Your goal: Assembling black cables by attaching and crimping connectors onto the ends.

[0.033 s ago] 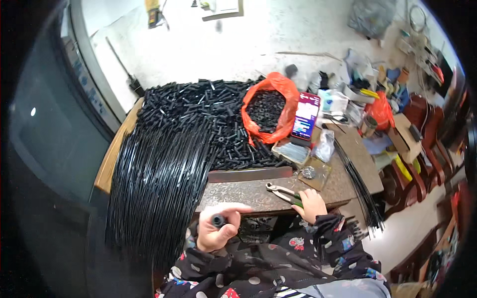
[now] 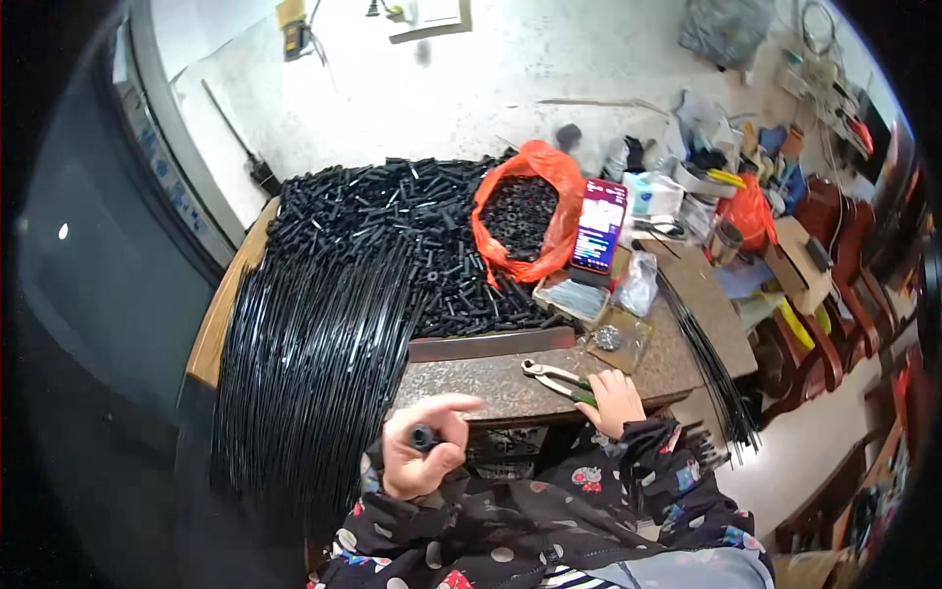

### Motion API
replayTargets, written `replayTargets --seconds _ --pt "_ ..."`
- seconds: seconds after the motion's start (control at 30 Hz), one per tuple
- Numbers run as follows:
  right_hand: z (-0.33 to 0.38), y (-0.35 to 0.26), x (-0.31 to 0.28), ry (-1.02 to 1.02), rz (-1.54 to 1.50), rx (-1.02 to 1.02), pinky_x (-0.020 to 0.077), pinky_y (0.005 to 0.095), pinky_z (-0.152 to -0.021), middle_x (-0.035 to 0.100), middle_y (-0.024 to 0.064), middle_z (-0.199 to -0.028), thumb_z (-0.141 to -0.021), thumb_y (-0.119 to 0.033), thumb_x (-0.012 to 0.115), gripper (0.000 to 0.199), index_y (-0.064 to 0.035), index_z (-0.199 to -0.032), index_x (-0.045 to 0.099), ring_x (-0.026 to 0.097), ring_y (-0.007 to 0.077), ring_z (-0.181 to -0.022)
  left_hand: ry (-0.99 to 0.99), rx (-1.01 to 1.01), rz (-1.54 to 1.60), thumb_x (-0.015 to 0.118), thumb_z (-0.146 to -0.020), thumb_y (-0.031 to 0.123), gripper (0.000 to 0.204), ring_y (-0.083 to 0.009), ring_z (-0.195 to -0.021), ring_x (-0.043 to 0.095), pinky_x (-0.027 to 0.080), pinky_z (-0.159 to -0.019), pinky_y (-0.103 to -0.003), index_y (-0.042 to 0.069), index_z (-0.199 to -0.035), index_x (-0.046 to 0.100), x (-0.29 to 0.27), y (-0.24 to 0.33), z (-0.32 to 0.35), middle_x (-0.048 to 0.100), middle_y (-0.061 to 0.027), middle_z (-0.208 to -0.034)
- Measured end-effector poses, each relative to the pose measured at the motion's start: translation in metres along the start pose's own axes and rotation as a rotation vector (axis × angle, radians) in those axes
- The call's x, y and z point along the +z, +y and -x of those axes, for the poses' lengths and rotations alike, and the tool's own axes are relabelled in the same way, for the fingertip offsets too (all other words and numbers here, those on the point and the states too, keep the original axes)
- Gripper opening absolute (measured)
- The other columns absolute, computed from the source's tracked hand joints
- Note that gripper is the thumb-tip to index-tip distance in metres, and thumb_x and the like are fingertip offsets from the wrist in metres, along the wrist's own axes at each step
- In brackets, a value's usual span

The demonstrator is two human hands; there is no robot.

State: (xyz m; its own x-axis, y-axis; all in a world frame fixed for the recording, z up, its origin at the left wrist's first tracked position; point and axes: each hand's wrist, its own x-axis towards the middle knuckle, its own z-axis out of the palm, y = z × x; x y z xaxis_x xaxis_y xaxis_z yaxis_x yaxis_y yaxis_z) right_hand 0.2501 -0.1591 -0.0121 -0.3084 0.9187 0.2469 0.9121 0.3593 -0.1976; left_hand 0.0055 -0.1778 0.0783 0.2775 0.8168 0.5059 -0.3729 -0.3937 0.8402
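Curling around a black tube point(image 2: 423, 438), the left hand point(image 2: 428, 459) had its index finger stretched out and the tube's open end facing up, perhaps for easy access. The right hand point(image 2: 618, 403) lay over the green-handled pincers point(image 2: 556, 377) on the table point(image 2: 461, 387); how firmly, I couldn't tell. Beyond, a metal strip point(image 2: 491, 345) apparently hemmed in heaped black pieces point(image 2: 373, 208). The phone point(image 2: 600, 231) displayed writing too small to read.

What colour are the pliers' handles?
The pliers' handles are green, partly under the hand; head view shows them.
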Motion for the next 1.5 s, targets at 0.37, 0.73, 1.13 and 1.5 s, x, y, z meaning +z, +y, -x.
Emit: replayTargets --seconds 0.37,0.73,1.13,1.5 --pt "0.007 -0.015 -0.082 -0.094 -0.954 0.077 0.0378 0.0262 -0.070 0.045 0.0136 -0.099 -0.057 -0.005 0.061 0.057 -0.0038 -0.107 0.035 0.050 0.0163 -0.078 0.379 0.502 0.387 0.049 -0.068 0.040 0.062 -0.0125 -0.066 0.042 0.035 -0.056 -0.022 -0.004 -0.106 0.027 0.016 0.051 -0.075 0.042 -0.0070 -0.077" --pt "0.015 0.131 -0.112 0.314 -0.014 0.628 0.0336 0.0321 -0.073 0.047 0.0179 -0.089 -0.068 -0.013 0.046 0.033 -0.0039 -0.100 0.042 0.043 0.0301 -0.085 -0.241 -0.495 -0.588 0.054 -0.067 0.010 0.026 -0.0128 -0.064 0.051 0.039 -0.059 -0.022 -0.001 -0.090 0.048 -0.030 0.009 0.028 0.053 -0.0086 -0.070" --pt "0.078 0.158 -0.018 -0.393 0.525 0.950 0.0234 0.0380 -0.087 0.022 0.0089 -0.118 -0.074 -0.046 0.031 0.057 -0.0115 -0.117 0.017 0.023 0.0269 -0.106 0.001 -0.496 -1.085 0.052 -0.066 0.021 0.027 -0.0224 -0.067 0.053 0.041 -0.060 -0.027 0.002 -0.084 0.053 -0.136 0.032 0.056 0.054 -0.0127 -0.074" --pt "0.066 0.095 -0.058 -0.085 0.457 0.742 0.0183 0.0397 -0.087 0.024 0.0167 -0.115 -0.077 -0.031 0.036 0.044 -0.0016 -0.109 0.029 0.021 0.0297 -0.106 0.363 -0.615 -1.962 0.052 -0.060 0.018 0.018 -0.0246 -0.054 0.052 0.042 -0.048 -0.033 0.003 -0.065 0.044 -0.178 -0.027 0.060 0.051 -0.0103 -0.060"
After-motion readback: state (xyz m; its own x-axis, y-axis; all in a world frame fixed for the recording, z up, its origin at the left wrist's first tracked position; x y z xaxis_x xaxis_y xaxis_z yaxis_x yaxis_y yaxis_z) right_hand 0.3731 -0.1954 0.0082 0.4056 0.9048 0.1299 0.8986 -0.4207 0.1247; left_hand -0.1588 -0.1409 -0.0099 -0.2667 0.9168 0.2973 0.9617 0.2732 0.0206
